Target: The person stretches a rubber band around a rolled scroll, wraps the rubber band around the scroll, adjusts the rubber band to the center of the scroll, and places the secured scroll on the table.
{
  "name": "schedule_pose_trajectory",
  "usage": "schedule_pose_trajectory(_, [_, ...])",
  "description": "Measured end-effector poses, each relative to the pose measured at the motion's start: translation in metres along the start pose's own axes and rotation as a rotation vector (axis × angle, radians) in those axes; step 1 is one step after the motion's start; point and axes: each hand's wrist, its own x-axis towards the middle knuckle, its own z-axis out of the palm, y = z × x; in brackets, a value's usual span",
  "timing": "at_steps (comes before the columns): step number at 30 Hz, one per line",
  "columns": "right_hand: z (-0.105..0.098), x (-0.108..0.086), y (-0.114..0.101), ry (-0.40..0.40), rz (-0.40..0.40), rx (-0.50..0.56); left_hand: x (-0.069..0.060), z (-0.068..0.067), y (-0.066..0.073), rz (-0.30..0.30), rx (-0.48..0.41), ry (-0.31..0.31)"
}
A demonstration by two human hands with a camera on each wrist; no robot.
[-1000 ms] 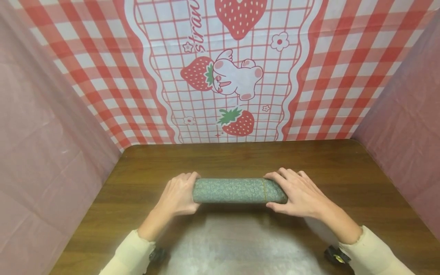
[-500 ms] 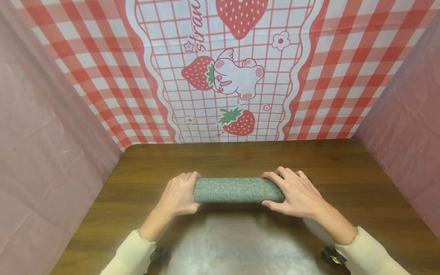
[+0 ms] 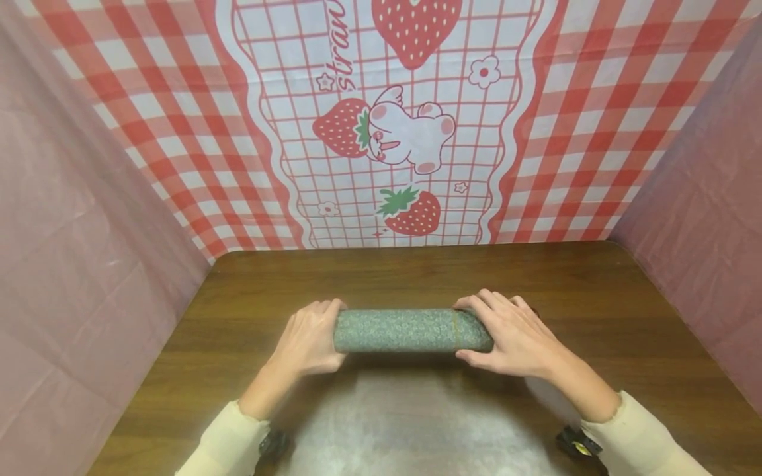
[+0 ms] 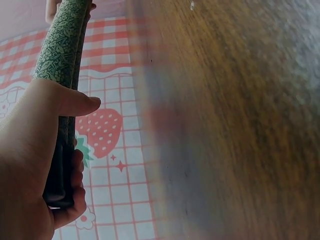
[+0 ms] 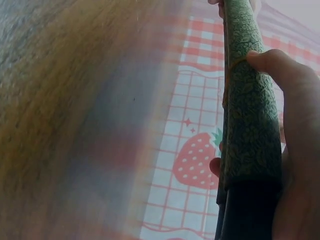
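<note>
A long green roll (image 3: 395, 330) with a small floral pattern lies crosswise between my hands, raised off the brown table. A thin yellow band (image 3: 456, 330) circles it near its right end. My left hand (image 3: 312, 336) grips the left end; in the left wrist view, its thumb crosses the pattern and its fingers curl round a dark end piece (image 4: 60, 175). My right hand (image 3: 512, 334) holds the other end, thumb at the near side and fingers over the far side. Dark material (image 5: 250, 210) shows at that end in the right wrist view. Exactly what the roll is cannot be told.
The brown wooden table (image 3: 417, 274) has a bright reflection in front of the hands. Behind it hangs a red-and-white checked cloth (image 3: 589, 132) with strawberries. Pink curtains (image 3: 65, 264) close off both sides. Dark wrist devices (image 3: 577, 441) sit beneath the sleeves.
My right hand and the roll's right end have shifted slightly left since a second ago. The left hand stays nearly still, and both hands keep their hold.
</note>
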Motion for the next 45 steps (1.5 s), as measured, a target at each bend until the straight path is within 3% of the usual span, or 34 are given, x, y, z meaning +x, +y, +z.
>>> schedule_pose_trajectory(11, [-0.001, 0.004, -0.004, 0.017, 0.000, -0.082, 0.001, 0.001, -0.001, 0.004, 0.002, 0.013])
schedule_pose_trajectory(37, [0.004, 0.008, -0.013, 0.008, 0.024, -0.131, 0.003, 0.001, 0.001, -0.002, -0.005, -0.006])
schedule_pose_trajectory(45, [0.003, 0.005, -0.010, 0.002, -0.013, -0.065, 0.001, 0.000, -0.001, 0.005, 0.002, -0.001])
